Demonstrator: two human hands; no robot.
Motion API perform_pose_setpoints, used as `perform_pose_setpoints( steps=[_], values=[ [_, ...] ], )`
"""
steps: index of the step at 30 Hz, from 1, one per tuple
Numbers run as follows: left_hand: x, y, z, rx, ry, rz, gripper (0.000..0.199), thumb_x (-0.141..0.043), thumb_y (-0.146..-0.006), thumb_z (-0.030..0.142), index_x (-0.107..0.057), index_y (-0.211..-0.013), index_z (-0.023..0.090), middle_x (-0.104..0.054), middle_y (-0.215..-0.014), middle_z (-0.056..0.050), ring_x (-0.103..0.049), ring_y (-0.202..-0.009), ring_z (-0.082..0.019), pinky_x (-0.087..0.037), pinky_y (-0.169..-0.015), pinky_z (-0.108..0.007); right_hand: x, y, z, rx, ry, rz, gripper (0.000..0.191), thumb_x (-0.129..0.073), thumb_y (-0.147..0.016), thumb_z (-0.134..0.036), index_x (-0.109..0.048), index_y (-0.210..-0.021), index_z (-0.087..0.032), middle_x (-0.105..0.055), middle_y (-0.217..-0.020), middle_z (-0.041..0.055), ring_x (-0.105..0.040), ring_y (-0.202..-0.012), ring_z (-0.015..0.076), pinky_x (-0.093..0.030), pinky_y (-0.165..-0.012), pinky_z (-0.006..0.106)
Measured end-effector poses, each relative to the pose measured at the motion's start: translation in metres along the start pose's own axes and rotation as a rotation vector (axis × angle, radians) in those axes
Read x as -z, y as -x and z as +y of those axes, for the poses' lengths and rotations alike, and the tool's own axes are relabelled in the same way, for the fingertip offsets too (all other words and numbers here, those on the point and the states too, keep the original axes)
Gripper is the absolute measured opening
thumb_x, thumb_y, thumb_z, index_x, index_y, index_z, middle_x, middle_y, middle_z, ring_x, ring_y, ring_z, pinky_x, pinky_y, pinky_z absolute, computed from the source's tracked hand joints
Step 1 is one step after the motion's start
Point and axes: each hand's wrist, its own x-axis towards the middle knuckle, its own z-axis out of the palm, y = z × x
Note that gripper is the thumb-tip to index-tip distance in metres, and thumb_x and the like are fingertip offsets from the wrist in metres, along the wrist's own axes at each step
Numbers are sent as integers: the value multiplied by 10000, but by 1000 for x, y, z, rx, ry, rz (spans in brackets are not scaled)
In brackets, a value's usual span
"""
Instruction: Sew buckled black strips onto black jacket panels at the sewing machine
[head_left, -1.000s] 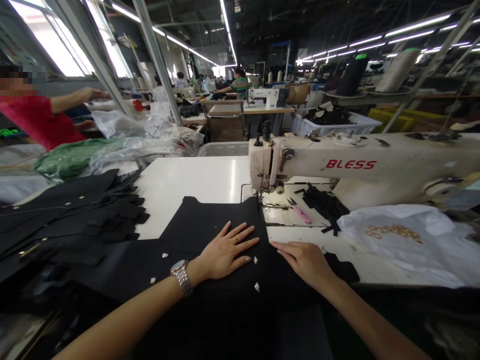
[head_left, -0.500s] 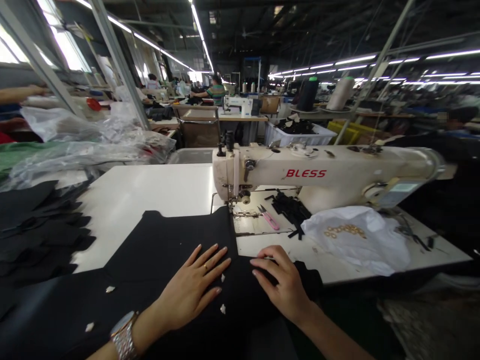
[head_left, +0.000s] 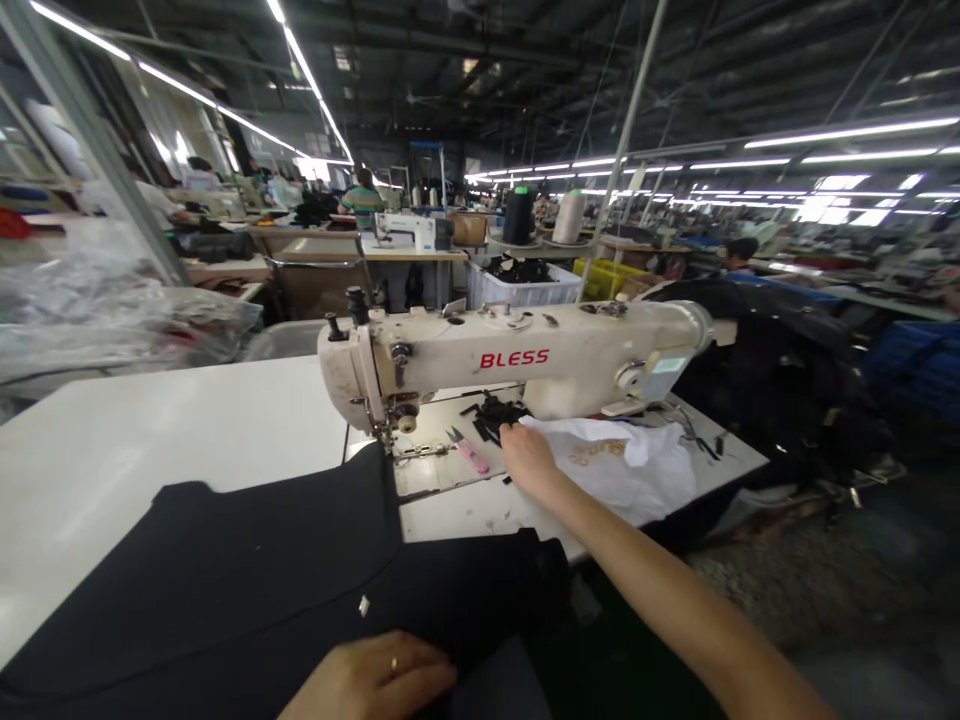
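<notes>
since the last frame your r hand has come off the cloth and gone out to abt 1 o'clock, view swung right w/ it. its fingers are loosely together, right at the edge of the white plastic bag; can't tell if they've got hold of anything. l hand lies open and flat at 6 o'clock on the black cloth panel, not gripping. the panel sits on the white table top, its edge reaching toward the needle area. looks like the step in hand is reaching beside the machine while l hand keeps the panel in place; next move calls for a clean r-hand pick w/o dragging cloth. pink-handled thread snips and black fabric strips lie just past r hand at 11. the bless sewing machine stands beyond at 12, white plastic crate further out.
</notes>
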Motion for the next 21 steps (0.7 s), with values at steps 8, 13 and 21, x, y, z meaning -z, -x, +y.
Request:
perform_pose_setpoints(
  steps=[8, 13, 21],
  values=[
    [18, -83, -65, 633, 751, 261, 397, -600, -684, 389, -607, -983, 129, -645, -947, -108, -599, -881, -236, -480, -789, -325, 14, 33, -19, 98, -342, 162, 192, -487, -743, -77, -577, -893, -156, -631, -826, 56, -607, -774, 157, -453, -703, 249],
    [-11, -84, -66, 730, 1110, 257, 524, -693, -587, 426, -599, -988, 102, -667, -848, -98, -619, -804, -216, -491, -729, -299, 6, 58, -36, 143, -620, 105, 89, -507, -753, -129, -585, -786, -158, -623, -581, -35, -581, -451, 82, -447, -445, 151],
    [-11, -81, -64, 809, 1180, 248, 407, -718, -545, 442, -602, -729, 97, -610, -554, -17, -559, -487, -114, -437, -486, -197, 22, 67, 33, 6, -469, 128, 126, -515, -731, -137, -635, -743, -173, -642, -613, -17, -588, -518, 105, -444, -537, 198]
  ],
)
